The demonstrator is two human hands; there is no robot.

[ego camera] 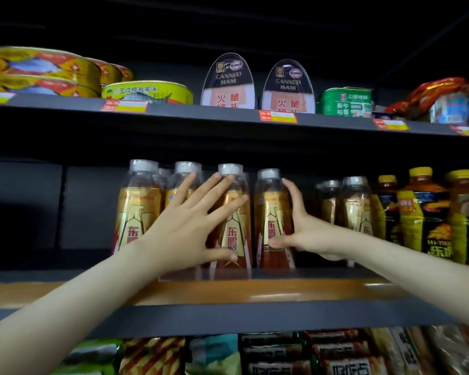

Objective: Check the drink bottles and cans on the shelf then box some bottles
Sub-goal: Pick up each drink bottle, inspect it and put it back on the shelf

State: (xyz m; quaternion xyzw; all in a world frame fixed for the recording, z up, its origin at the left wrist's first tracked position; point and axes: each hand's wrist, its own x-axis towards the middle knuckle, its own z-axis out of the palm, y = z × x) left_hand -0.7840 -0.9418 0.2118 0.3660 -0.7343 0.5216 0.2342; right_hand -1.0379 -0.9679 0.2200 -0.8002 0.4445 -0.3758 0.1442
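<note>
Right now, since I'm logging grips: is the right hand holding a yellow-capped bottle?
No, the right hand grips a white-capped, gold-labelled bottle; the yellow-capped bottles stand farther right.

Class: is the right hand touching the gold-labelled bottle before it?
Touching. Head view: the right hand grips the bottle, thumb across its label, fingers round its side.

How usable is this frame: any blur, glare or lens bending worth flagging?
Head view: the shelf edge runs straight, no obvious bending; fish tins at top left and snack packs at bottom are blurred; gold-label bottles are readable; a glare streak sits on the wooden ledge; the shelf back is dark.
</note>
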